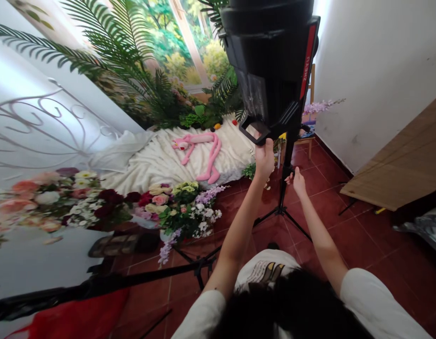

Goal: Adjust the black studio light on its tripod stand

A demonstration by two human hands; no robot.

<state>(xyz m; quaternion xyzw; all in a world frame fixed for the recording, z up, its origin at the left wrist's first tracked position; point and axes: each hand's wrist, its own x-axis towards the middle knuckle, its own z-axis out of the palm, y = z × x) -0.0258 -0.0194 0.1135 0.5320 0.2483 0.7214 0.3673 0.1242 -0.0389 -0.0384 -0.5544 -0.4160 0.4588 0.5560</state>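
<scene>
A large black studio light [270,70] with a red label hangs close above me, mounted on a black light stand [282,188]. My left hand [265,159] is closed round the light's loop-shaped handle [255,131] at its lower end. Lower down, beside the stand's pole, my right hand [298,181] has its fingers closed at a knob on the stand; the knob itself is mostly hidden by them. The stand's legs spread over the red tiled floor [323,216].
A pink panther plush [200,138] lies on a white fur-like cover [150,155]. Artificial flowers [175,202] crowd the left front, near another black stand [200,263]. Palm leaves [133,61] rise behind. A brown board [394,160] leans at right; a wooden chair [305,142] stands behind the light stand.
</scene>
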